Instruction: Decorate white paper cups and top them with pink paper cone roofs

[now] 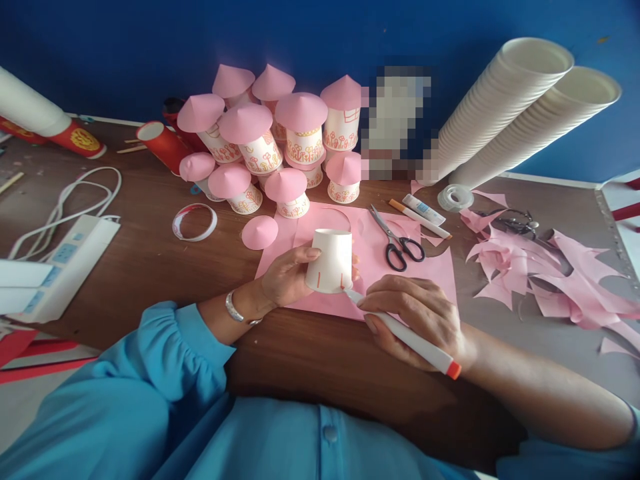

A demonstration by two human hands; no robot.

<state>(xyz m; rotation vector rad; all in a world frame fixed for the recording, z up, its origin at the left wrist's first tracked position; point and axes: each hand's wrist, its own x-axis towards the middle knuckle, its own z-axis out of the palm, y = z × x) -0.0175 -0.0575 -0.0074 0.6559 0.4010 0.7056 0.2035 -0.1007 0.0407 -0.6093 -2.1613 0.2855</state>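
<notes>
My left hand (287, 277) is closed around a white paper cup (330, 257), held upside down above pink paper (435, 267). Two short orange-red strokes show near the cup's wide lower rim. In my right hand (417, 317) is a white marker (410, 335) with an orange end; its tip meets the cup beside the right stroke. Behind the cup, black-handled scissors (397, 243) lie partly spread on the pink paper. A small pink paper cone (260, 232) sits left of the cup. The left fingers behind the cup are mostly hidden.
Decorated cups with pink cone roofs (300, 127) cluster at the back. Tall stacks of paper cups (500, 107) lean at the right, near clear tape (455, 197) and pink scraps (520, 260). A tape roll (195, 223) and power strip (73, 257) lie left.
</notes>
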